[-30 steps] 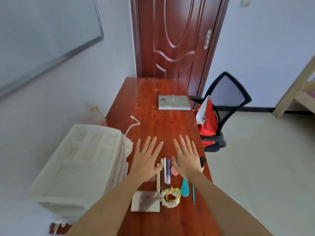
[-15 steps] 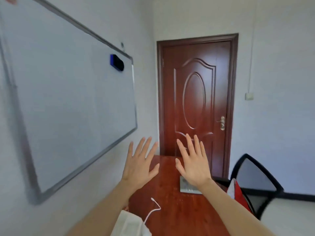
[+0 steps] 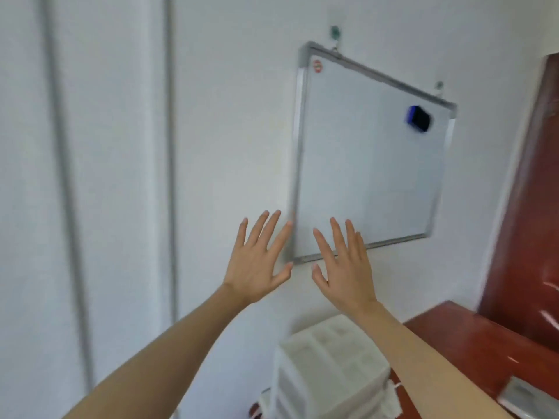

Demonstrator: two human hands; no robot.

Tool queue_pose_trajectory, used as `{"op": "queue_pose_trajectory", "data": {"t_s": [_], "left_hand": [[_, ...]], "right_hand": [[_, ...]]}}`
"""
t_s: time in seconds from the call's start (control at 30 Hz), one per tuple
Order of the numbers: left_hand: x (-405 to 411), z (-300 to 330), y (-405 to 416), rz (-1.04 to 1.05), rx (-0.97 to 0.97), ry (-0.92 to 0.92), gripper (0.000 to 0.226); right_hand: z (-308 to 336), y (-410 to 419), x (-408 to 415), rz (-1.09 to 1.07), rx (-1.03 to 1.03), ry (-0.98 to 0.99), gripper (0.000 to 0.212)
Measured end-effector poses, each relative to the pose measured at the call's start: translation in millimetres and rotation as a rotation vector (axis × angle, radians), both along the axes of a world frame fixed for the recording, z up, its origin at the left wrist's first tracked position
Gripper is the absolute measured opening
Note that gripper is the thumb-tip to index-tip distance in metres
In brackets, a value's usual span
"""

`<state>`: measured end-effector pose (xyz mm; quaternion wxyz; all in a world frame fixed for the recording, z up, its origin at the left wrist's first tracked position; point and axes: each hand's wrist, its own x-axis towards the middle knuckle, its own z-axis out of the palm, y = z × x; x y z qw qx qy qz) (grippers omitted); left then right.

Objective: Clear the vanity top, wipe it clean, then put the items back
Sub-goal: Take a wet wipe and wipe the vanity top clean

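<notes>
I see the left hand (image 3: 257,264) and the right hand (image 3: 344,267) raised side by side, fingers spread wide, holding nothing, against the white wall. Whiteboard (image 3: 369,173) behind the right fingertips, blue eraser (image 3: 418,118) at its upper right. Vanity top (image 3: 490,349) lower right; white drawer organizer (image 3: 329,367) on its left end. Frame blurred.

Bright, even light; heavy motion blur (edges warped).

Two bare forearms — no sleeves, no jewellery
</notes>
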<state>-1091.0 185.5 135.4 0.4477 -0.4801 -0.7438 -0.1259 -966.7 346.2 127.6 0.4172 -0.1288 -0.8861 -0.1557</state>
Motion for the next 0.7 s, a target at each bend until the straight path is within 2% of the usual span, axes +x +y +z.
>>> {"op": "queue_pose_trajectory", "data": {"t_s": [0.17, 0.33, 0.7], "left_hand": [[-11.0, 2.8, -159.2, 0.282, 0.010, -0.011, 0.068], [-4.4, 7.7, -339.2, 0.611, 0.040, 0.009, 0.067], [64.2, 1.0, -706.9, 1.246, 0.020, 0.048, 0.068]], "right_hand": [[2.7, -133.9, -72.5, 0.320, 0.024, -0.024, 0.059], [7.5, -303.8, -132.1, 0.675, 0.033, 0.004, 0.058], [-2.8, -706.7, -176.3, 1.247, 0.024, 0.026, 0.058]]}}
